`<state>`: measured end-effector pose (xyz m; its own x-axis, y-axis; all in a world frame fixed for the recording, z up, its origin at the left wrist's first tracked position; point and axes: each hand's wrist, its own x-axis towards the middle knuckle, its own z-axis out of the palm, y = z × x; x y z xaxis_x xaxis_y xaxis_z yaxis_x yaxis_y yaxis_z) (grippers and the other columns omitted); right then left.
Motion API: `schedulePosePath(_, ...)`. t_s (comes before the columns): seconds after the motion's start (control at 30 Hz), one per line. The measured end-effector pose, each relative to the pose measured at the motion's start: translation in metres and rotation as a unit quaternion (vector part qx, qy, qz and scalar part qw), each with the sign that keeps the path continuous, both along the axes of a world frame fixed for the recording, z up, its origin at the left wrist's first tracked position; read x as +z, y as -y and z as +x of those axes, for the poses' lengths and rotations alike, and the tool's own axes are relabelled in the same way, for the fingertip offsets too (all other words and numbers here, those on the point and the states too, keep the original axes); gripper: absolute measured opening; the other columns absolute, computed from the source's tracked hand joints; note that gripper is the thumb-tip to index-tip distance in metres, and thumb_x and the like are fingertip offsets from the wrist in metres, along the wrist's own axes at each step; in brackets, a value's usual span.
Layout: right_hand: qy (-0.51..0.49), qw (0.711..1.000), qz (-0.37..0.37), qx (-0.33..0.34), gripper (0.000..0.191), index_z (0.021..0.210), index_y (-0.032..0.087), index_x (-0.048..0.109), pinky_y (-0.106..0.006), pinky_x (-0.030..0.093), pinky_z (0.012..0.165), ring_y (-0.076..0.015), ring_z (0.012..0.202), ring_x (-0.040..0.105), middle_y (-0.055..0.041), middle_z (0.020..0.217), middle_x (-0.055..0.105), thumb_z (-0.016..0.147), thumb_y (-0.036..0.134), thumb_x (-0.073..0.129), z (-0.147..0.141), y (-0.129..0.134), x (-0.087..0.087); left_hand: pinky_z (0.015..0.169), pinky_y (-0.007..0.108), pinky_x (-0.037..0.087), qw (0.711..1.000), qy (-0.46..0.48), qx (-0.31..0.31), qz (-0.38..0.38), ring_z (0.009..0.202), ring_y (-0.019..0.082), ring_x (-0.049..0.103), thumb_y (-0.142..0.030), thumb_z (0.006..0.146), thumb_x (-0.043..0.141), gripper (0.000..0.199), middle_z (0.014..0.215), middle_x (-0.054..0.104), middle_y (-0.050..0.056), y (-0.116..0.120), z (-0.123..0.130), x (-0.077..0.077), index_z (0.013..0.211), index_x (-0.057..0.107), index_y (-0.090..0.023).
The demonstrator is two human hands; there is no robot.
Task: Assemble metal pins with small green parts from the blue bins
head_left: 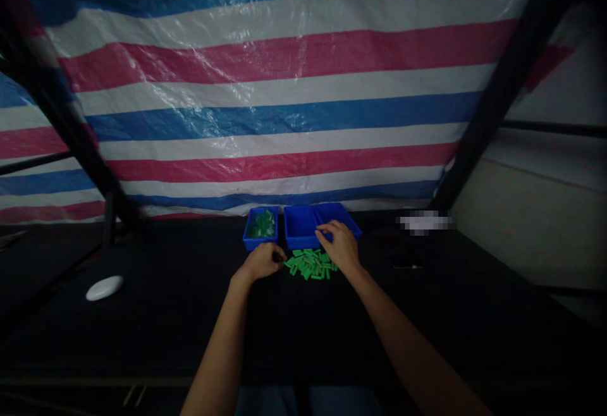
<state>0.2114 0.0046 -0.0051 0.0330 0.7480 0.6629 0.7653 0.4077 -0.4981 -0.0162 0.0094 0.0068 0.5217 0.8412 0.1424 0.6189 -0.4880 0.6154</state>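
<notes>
A loose pile of small green strips (pixel 310 264) lies on the black table. My left hand (pixel 263 260) is at the pile's left edge, its fingers curled into a pinch beside the nearest strips; what the fingertips hold, if anything, is too small to make out. Over the front of the divided blue tray (pixel 300 239) hovers my right hand (pixel 340 245). Its thumb and forefinger are bent close to each other, and whatever may be between them cannot be seen. This hand hides part of the tray's right compartment and the pile's right side.
Left of the tray stands a smaller blue bin (pixel 260 236) holding clear green-tinted pieces. A white computer mouse (pixel 105 288) rests at the far left. To the right lie a dark phone (pixel 403 256) and a blurred white item (pixel 425 222). Striped sheeting (pixel 284 112) hangs behind, between black frame posts.
</notes>
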Motion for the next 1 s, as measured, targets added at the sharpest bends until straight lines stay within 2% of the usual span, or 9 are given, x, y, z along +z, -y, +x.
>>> schedulePosePath(0.27, -0.021, 0.999, 0.002, 0.026, 0.018, 0.081, 0.021, 0.064, -0.028, 0.037, 0.067, -0.0156, 0.069, 0.05, -0.0026, 0.07, 0.056, 0.077, 0.027, 0.048, -0.002, 0.003, 0.005, 0.056, 0.022, 0.039, 0.996, 0.053, -0.029, -0.063, 0.061, 0.014, 0.055, -0.019, 0.062, 0.058, 0.015, 0.069, 0.064, 0.004, 0.003, 0.001, 0.005, 0.073, 0.067, -0.016)
schedulePosePath(0.43, -0.033, 0.99, -0.046, 0.131, 0.017, 0.084, 0.021, 0.065, -0.023, 0.037, 0.057, -0.0114, 0.058, 0.047, -0.0004, 0.068, 0.057, 0.073, 0.023, 0.052, -0.01, 0.009, 0.009, 0.055, 0.021, 0.038, 0.986, 0.143, -0.034, -0.073, 0.06, 0.012, 0.052, -0.026, 0.065, 0.061, 0.016, 0.067, 0.061, 0.003, 0.005, 0.01, 0.013, 0.075, 0.065, -0.014)
schedulePosePath(0.57, -0.032, 0.975, -0.081, 0.205, 0.021, 0.088, 0.02, 0.065, -0.022, 0.037, 0.055, -0.0103, 0.057, 0.046, -0.0008, 0.072, 0.061, 0.07, 0.022, 0.055, -0.018, 0.014, 0.009, 0.054, 0.02, 0.037, 0.968, 0.226, -0.029, -0.104, 0.059, 0.01, 0.05, -0.031, 0.066, 0.062, 0.022, 0.067, 0.058, 0.003, 0.004, 0.022, 0.011, 0.077, 0.063, -0.012)
schedulePosePath(0.8, -0.023, 0.978, -0.08, 0.193, 0.02, 0.086, 0.021, 0.066, -0.022, 0.036, 0.054, -0.0105, 0.057, 0.047, -0.0003, 0.067, 0.059, 0.07, 0.03, 0.058, -0.021, 0.014, 0.007, 0.05, 0.018, 0.035, 0.93, 0.321, -0.01, -0.178, 0.054, 0.008, 0.047, -0.035, 0.061, 0.067, 0.029, 0.066, 0.058, 0.002, 0.001, 0.038, -0.002, 0.076, 0.06, -0.011)
schedulePosePath(1.0, -0.038, 0.978, -0.063, 0.196, 0.018, 0.082, 0.02, 0.066, -0.021, 0.036, 0.053, -0.0097, 0.056, 0.046, -0.0006, 0.068, 0.057, 0.071, 0.031, 0.058, -0.02, 0.013, 0.009, 0.048, 0.018, 0.034, 0.922, 0.338, -0.001, -0.19, 0.052, 0.007, 0.046, -0.038, 0.06, 0.067, 0.034, 0.066, 0.058, 0.002, -0.001, 0.043, -0.009, 0.079, 0.06, -0.011)
